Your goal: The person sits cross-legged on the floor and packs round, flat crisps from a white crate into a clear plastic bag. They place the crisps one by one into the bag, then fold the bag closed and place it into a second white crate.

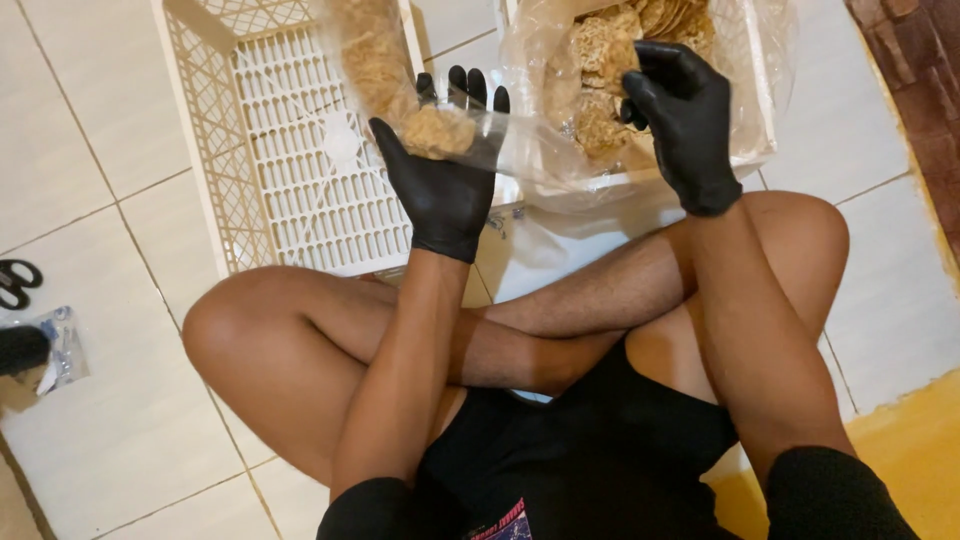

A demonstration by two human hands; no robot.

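Left hand (440, 180) gripped clear plastic bag (400, 75) of crackers; right hand (680, 110) pinched cracker (600, 55) inside lined crate (755, 120).

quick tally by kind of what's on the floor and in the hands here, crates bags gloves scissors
crates: 2, an empty white crate and a lined crate
clear bags of crackers: 2, a small bag in the left hand, a big liner bag under the right hand
black gloves: 2
scissors: 1
total: 7
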